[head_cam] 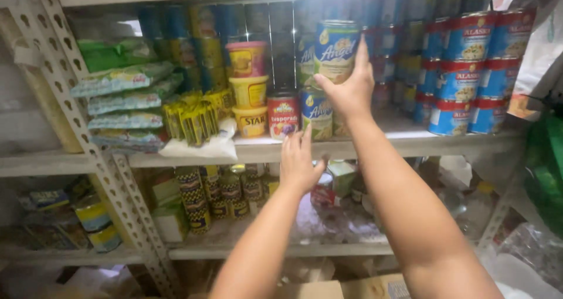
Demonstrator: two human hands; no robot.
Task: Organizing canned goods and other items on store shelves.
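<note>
My right hand (pixel 350 89) grips a blue-and-green labelled can (pixel 335 48) and holds it up above another matching can (pixel 315 112) on the middle shelf (pixel 375 142). My left hand (pixel 299 161) is raised with fingers spread, just below the shelf edge, close to a red-labelled can (pixel 282 114) and holding nothing. Both forearms reach up from the bottom of the view.
Stacked yellow tubs (pixel 248 88) with a pink lid stand left of the cans. Red-and-blue cans (pixel 469 70) fill the shelf's right side. Green and blue packets (pixel 123 97) and yellow sachets (pixel 190 120) lie at left. Jars (pixel 220 190) sit on the lower shelf. A perforated metal post (pixel 99 158) stands at left.
</note>
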